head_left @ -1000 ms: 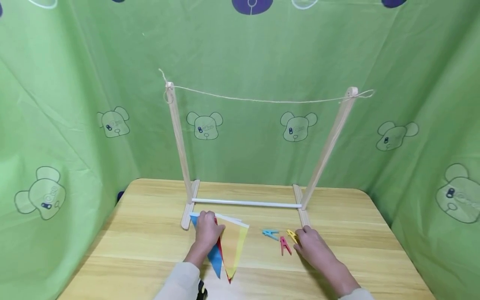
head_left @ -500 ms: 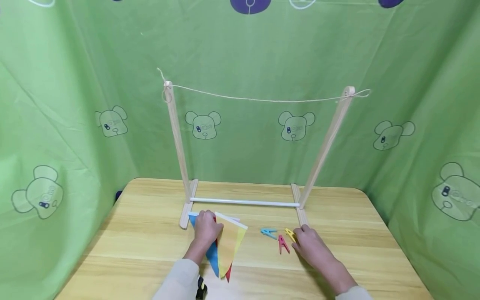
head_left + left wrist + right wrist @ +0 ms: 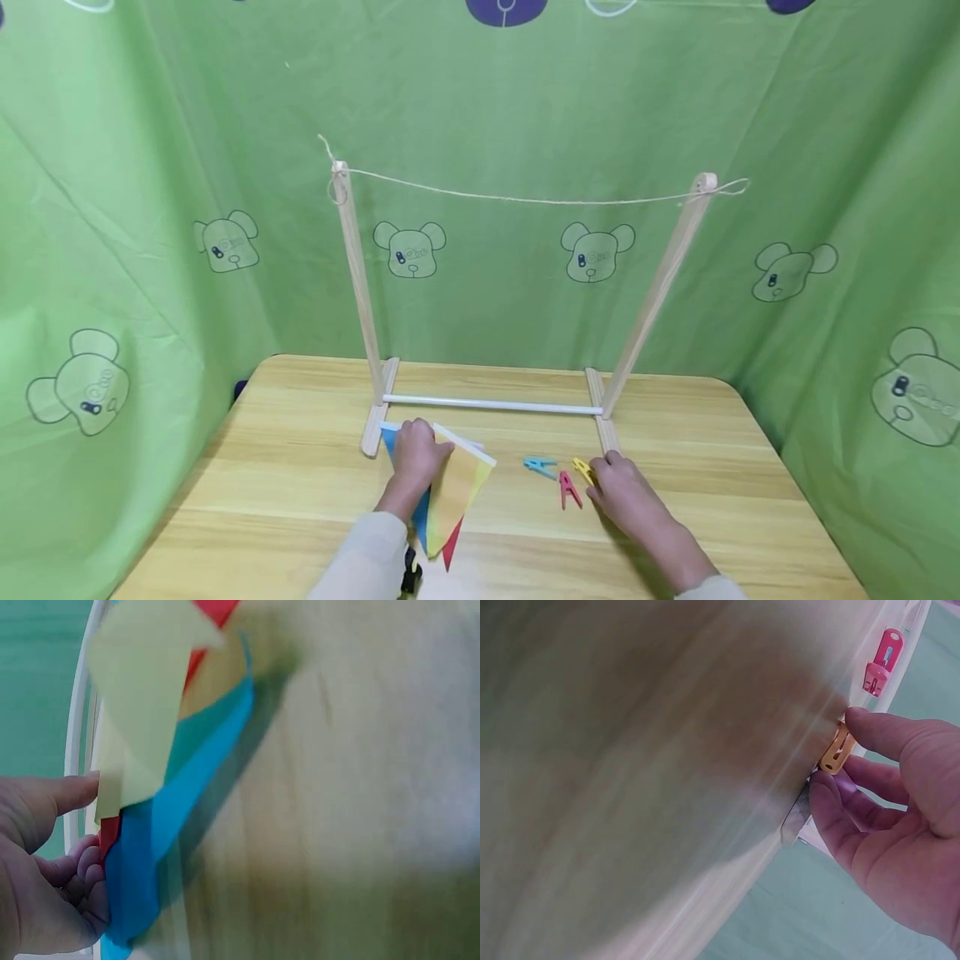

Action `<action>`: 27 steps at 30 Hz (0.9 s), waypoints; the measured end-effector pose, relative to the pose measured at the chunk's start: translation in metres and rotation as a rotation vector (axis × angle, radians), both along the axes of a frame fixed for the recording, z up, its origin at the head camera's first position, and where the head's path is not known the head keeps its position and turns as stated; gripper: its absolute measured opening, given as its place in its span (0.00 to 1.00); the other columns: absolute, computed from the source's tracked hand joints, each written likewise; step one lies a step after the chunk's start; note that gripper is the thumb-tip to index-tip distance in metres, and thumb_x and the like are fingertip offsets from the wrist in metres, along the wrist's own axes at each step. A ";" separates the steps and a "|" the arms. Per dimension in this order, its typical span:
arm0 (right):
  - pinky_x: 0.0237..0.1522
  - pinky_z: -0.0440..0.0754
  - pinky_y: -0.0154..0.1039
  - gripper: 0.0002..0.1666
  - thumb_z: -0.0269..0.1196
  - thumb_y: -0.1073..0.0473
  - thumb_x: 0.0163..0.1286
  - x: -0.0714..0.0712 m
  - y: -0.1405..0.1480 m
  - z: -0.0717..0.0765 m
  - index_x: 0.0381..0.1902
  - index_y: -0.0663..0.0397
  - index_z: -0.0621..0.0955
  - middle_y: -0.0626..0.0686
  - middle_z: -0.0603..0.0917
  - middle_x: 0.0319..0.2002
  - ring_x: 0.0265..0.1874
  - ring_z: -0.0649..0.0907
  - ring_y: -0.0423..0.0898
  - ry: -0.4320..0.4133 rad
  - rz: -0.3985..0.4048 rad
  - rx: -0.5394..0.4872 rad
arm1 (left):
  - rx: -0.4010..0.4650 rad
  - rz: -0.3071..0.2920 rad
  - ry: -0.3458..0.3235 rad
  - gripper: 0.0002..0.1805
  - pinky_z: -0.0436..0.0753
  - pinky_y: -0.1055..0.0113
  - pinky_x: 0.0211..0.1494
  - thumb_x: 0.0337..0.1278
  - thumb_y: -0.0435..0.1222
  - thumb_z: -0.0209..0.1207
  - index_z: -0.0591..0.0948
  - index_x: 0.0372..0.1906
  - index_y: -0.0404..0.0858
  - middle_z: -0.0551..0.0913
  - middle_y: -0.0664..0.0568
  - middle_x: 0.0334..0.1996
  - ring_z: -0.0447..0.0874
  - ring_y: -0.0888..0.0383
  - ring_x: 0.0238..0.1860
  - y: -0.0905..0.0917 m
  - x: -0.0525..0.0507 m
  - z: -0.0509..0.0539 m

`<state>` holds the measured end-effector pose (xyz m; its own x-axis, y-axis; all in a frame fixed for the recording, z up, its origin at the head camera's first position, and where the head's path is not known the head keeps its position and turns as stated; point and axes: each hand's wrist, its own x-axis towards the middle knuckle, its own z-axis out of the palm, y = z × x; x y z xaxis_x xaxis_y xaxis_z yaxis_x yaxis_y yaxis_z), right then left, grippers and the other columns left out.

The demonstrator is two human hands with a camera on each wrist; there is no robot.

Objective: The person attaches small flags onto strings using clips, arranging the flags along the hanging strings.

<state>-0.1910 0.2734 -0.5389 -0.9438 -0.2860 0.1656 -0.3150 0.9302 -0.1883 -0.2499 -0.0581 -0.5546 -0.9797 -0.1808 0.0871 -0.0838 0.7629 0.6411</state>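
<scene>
My left hand (image 3: 416,454) grips overlapping triangular pennants by their white-banded top edges, low over the table. A yellow pennant (image 3: 453,492) lies in front, with a blue pennant (image 3: 422,521) to its left and a red pennant (image 3: 450,550) peeking out beneath. In the left wrist view, the thumb presses at the yellow cloth's edge and the other fingers curl behind. My right hand (image 3: 630,496) pinches a small yellow clothespin (image 3: 837,750) at the table, thumb on one side and fingers on the other. Left of it lie a red clothespin (image 3: 570,490) and a blue clothespin (image 3: 540,467).
Behind the hands stands a wooden frame with a left post (image 3: 356,283), a right post (image 3: 660,292) and a white crossbar (image 3: 491,406). A thin string (image 3: 510,199) sags between the post tops. Green patterned cloth (image 3: 495,317) surrounds the wooden table (image 3: 300,467).
The yellow pennant's tip has swung left, and the red tip shows more below it. My left hand shifts slightly; the right hand stays at the yellow clothespin.
</scene>
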 end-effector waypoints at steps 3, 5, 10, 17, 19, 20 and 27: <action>0.32 0.84 0.44 0.16 0.77 0.64 0.57 0.000 0.000 -0.001 0.41 0.66 0.84 0.57 0.78 0.32 0.29 0.79 0.50 -0.001 -0.002 0.002 | -0.028 0.005 0.002 0.26 0.70 0.60 0.28 0.43 0.41 0.80 0.71 0.16 0.40 0.72 0.47 0.24 0.70 0.51 0.26 0.001 -0.001 0.000; 0.32 0.84 0.44 0.17 0.77 0.64 0.57 -0.001 0.000 -0.001 0.41 0.66 0.84 0.57 0.78 0.32 0.29 0.79 0.50 0.000 -0.003 0.001 | -0.032 0.006 0.000 0.26 0.69 0.60 0.28 0.44 0.40 0.80 0.71 0.15 0.40 0.72 0.47 0.23 0.69 0.51 0.26 0.001 -0.002 0.000; 0.32 0.84 0.44 0.16 0.77 0.64 0.57 -0.001 0.000 -0.001 0.41 0.65 0.84 0.56 0.78 0.32 0.29 0.79 0.50 -0.002 -0.006 -0.002 | -0.033 -0.002 0.003 0.29 0.64 0.63 0.26 0.45 0.39 0.79 0.68 0.09 0.42 0.67 0.51 0.19 0.64 0.53 0.25 0.002 -0.003 0.000; 0.31 0.84 0.43 0.16 0.77 0.65 0.58 -0.001 0.001 -0.001 0.41 0.65 0.84 0.56 0.78 0.32 0.29 0.78 0.49 -0.007 -0.007 0.000 | -0.020 -0.019 0.046 0.37 0.52 0.67 0.19 0.51 0.34 0.74 0.57 0.04 0.48 0.49 0.61 0.10 0.51 0.59 0.19 0.002 -0.001 -0.003; 0.31 0.84 0.43 0.16 0.77 0.65 0.57 -0.001 0.001 -0.001 0.41 0.65 0.84 0.56 0.78 0.32 0.29 0.78 0.49 -0.002 -0.005 0.001 | -0.013 -0.017 0.046 0.37 0.50 0.68 0.18 0.52 0.32 0.72 0.57 0.04 0.48 0.48 0.62 0.08 0.50 0.60 0.18 0.002 -0.001 -0.003; 0.31 0.84 0.43 0.16 0.77 0.65 0.57 -0.001 0.001 -0.001 0.41 0.64 0.84 0.56 0.78 0.32 0.29 0.78 0.49 0.001 -0.004 0.002 | -0.011 -0.016 0.041 0.36 0.50 0.68 0.18 0.53 0.32 0.71 0.58 0.04 0.48 0.49 0.62 0.08 0.50 0.60 0.18 0.002 -0.001 -0.003; 0.31 0.83 0.43 0.15 0.77 0.65 0.58 0.000 0.000 -0.001 0.40 0.64 0.84 0.55 0.78 0.31 0.29 0.77 0.49 0.000 0.000 0.008 | 0.057 0.014 0.029 0.17 0.69 0.65 0.23 0.50 0.27 0.63 0.75 0.12 0.44 0.72 0.56 0.16 0.69 0.58 0.22 0.004 0.001 0.000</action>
<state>-0.1913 0.2736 -0.5399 -0.9439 -0.2870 0.1634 -0.3146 0.9318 -0.1809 -0.2489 -0.0545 -0.5542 -0.9741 -0.2004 0.1050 -0.0750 0.7238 0.6859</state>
